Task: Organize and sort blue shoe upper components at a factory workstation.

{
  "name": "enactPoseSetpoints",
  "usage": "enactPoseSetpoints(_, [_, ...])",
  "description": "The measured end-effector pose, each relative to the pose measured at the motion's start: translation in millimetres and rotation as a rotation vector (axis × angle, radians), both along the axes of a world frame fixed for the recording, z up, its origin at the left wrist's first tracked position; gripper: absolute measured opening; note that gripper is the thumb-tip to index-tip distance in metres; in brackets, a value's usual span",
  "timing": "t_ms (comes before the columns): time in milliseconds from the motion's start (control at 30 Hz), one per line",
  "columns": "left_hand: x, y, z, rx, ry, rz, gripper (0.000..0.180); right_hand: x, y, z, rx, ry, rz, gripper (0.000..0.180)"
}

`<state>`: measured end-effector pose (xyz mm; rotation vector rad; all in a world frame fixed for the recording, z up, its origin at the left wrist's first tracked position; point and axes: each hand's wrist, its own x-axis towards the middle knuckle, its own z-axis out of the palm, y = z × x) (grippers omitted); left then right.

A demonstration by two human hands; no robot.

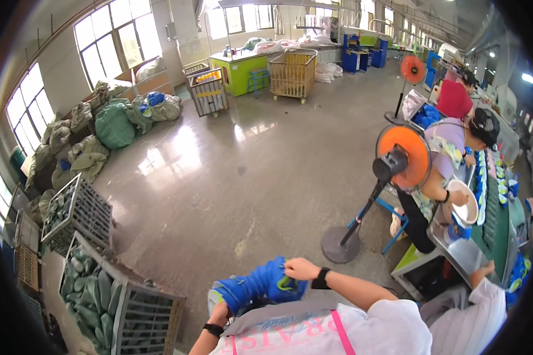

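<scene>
A bundle of blue pieces with pale and yellow-green trim (251, 290) is held in front of my body, low in the middle of the view. They look like nested shoe uppers. My left hand (220, 312) grips the left end from below, its fingers partly hidden by the bundle. My right hand (302, 269) is closed on the right end from above, by a yellow-green patch. A black band circles each wrist. The grey apron across my front covers the space just under the bundle.
Left stands a crate (151, 313) of grey-green shoe lasts, with another crate (100, 219) behind. An orange fan (404, 157) stands on a round base (340, 244) ahead right. Co-workers (450, 133) sit along a green conveyor (494, 236). Sacks (115, 124) are piled far left.
</scene>
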<state>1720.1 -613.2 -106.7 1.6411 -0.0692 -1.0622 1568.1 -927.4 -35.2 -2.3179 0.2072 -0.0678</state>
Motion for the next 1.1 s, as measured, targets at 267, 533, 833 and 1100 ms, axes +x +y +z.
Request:
enactPoseSetpoints(267, [206.2, -215.2, -48.0, -0.239, 0.262, 0.534, 0.025, 185.9, -144.9, 2.2, 0.158, -0.097, -0.019, 0.021])
enactPoseSetpoints(533, [335.4, -521.3, -45.5, -0.133, -0.072, -0.031, 0.018, 232.5, -341.5, -14.0, 0.267, -0.017, -0.355, 0.028])
enactPoseSetpoints(833, [401.0, -822.4, -20.3, -0.205, 0.065, -0.385, 0.02, 282.7, -585.5, -44.9, 0.253, -0.087, -0.696, 0.024])
enactPoseSetpoints(1100, [515.0, -1004.6, -52.2, -0.155, -0.002, -0.599, 0.017, 313.6, -797.2, -1.1, 0.164, 0.072, -0.762, 0.019])
